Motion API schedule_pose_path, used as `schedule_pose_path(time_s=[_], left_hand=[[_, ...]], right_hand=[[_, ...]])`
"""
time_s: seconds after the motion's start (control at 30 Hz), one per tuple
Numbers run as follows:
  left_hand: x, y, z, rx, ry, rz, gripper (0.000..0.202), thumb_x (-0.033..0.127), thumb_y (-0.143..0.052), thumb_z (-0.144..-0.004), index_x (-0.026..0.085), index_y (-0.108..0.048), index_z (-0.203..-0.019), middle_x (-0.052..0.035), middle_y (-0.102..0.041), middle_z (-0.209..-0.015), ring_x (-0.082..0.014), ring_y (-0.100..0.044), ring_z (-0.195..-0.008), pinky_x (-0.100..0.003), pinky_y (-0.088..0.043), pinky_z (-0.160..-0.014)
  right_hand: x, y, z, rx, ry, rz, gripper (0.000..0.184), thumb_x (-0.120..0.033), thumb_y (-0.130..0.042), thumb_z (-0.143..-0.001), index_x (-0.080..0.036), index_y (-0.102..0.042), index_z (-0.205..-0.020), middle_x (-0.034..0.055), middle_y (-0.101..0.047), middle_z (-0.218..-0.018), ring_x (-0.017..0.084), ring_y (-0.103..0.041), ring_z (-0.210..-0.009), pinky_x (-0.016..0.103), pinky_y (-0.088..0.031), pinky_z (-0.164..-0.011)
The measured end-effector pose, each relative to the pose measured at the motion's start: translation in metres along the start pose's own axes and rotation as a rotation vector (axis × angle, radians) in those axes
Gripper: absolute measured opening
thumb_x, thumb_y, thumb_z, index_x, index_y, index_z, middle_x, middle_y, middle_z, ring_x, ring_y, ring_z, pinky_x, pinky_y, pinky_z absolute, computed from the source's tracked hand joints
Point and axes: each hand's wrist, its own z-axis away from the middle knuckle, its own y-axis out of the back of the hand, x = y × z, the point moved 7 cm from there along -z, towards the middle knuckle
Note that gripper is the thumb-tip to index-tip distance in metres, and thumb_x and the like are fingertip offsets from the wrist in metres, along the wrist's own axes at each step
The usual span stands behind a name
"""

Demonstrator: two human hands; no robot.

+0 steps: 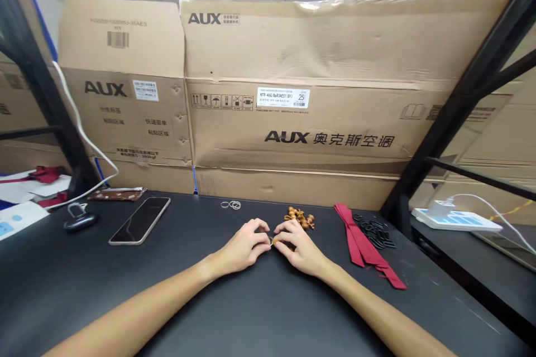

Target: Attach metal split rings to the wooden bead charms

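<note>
My left hand (246,243) and my right hand (302,247) meet over the dark tabletop, fingers bent and fingertips almost touching. A small metal ring (271,241) shows between them, pinched by my left thumb and fingers. At my right fingertips is a bit of something orange-brown, mostly hidden by the fingers. Just behind my right hand lies a small heap of wooden gourd charms (300,217) with cords. Several loose metal rings (231,204) rest on the table beyond my left hand.
On the right lie red fabric strips (364,245) and a pile of black cords or clips (374,230). A phone (140,221), a dark object with a metal loop (79,218) and a brown packet (117,194) sit left. Large cardboard boxes (314,162) stand behind the table.
</note>
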Motion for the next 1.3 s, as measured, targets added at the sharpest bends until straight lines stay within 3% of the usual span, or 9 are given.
schedule_pose_path(time_s=[0.23,0.4,0.63,0.7,0.77,0.93,1.1,1.2,1.3], left_hand=[[0.001,0.001,0.0,0.001,-0.002,-0.015,0.014,0.021,-0.052,-0.091,0.019,-0.065,-0.086,-0.0064,-0.053,-0.111,-0.0187,-0.053,-0.103,-0.033,-0.044,-0.094],[0.012,0.0,0.001,-0.014,-0.074,-0.199,0.017,0.023,-0.05,-0.092,0.02,-0.065,-0.085,-0.0068,-0.054,-0.111,-0.0195,-0.052,-0.096,-0.035,-0.044,-0.086],[0.007,0.002,0.002,0.049,-0.002,-0.33,0.016,0.022,-0.049,-0.091,0.018,-0.061,-0.081,-0.0076,-0.055,-0.108,-0.0211,-0.053,-0.094,-0.037,-0.042,-0.084],[0.003,0.003,0.002,0.065,0.031,-0.337,0.012,0.023,-0.052,-0.088,0.018,-0.059,-0.08,-0.007,-0.055,-0.103,-0.0206,-0.054,-0.09,-0.035,-0.042,-0.08],[0.003,0.002,0.002,0.06,0.041,-0.341,0.012,0.025,-0.054,-0.087,0.018,-0.057,-0.078,-0.0055,-0.056,-0.093,-0.0189,-0.054,-0.082,-0.033,-0.042,-0.075],[0.011,-0.007,0.002,-0.095,-0.043,-0.353,0.023,0.028,-0.053,-0.089,0.018,-0.055,-0.068,-0.0016,-0.054,-0.068,-0.0162,-0.053,-0.067,-0.03,-0.04,-0.068],[0.002,-0.001,0.002,-0.063,0.032,-0.404,0.021,0.035,-0.051,-0.09,0.018,-0.062,-0.098,-0.0079,-0.062,-0.097,-0.0233,-0.057,-0.091,-0.037,-0.043,-0.08],[-0.012,0.001,0.003,-0.052,0.084,-0.384,0.037,0.04,-0.049,-0.091,0.015,-0.057,-0.117,-0.0132,-0.059,-0.119,-0.0281,-0.052,-0.112,-0.042,-0.041,-0.093],[-0.021,-0.001,0.005,-0.086,0.102,-0.362,0.044,0.043,-0.047,-0.092,0.013,-0.056,-0.123,-0.0147,-0.055,-0.129,-0.0289,-0.048,-0.121,-0.044,-0.038,-0.101]], right_hand=[[0.0,0.002,-0.002,-0.018,-0.026,-0.063,0.017,-0.019,-0.053,-0.088,-0.021,-0.067,-0.078,0.0057,-0.061,-0.099,0.02,-0.053,-0.096,0.041,-0.045,-0.089],[0.009,-0.001,0.0,-0.034,-0.107,-0.085,0.025,-0.018,-0.052,-0.086,-0.021,-0.064,-0.064,0.0048,-0.061,-0.099,0.021,-0.052,-0.097,0.044,-0.043,-0.092],[0.002,0.011,-0.002,0.104,-0.069,0.08,0.013,-0.028,-0.058,-0.085,-0.021,-0.063,-0.096,0.0084,-0.059,-0.101,0.023,-0.052,-0.097,0.04,-0.044,-0.087],[-0.001,0.017,-0.001,0.154,-0.046,0.154,0.012,-0.03,-0.056,-0.085,-0.02,-0.062,-0.084,0.0075,-0.06,-0.087,0.022,-0.054,-0.086,0.036,-0.045,-0.079],[-0.003,0.016,0.0,0.139,-0.012,0.199,0.027,-0.029,-0.052,-0.087,-0.02,-0.057,-0.062,0.0036,-0.056,-0.065,0.017,-0.052,-0.065,0.03,-0.042,-0.065],[-0.008,-0.007,0.006,-0.086,0.052,0.223,0.042,-0.022,-0.047,-0.086,-0.02,-0.046,-0.044,-0.0009,-0.049,-0.044,0.01,-0.043,-0.042,0.026,-0.031,-0.05],[0.002,-0.004,0.002,-0.039,-0.068,0.272,0.019,-0.024,-0.047,-0.088,-0.018,-0.065,-0.082,0.0066,-0.066,-0.079,0.018,-0.061,-0.073,0.028,-0.046,-0.068],[0.01,-0.004,0.002,-0.054,-0.085,0.263,0.026,-0.03,-0.051,-0.089,-0.018,-0.063,-0.11,0.0115,-0.064,-0.113,0.024,-0.058,-0.105,0.04,-0.047,-0.091],[0.019,-0.009,0.005,-0.106,-0.105,0.229,0.036,-0.035,-0.052,-0.09,-0.017,-0.059,-0.12,0.0138,-0.056,-0.129,0.027,-0.052,-0.119,0.046,-0.042,-0.101]])
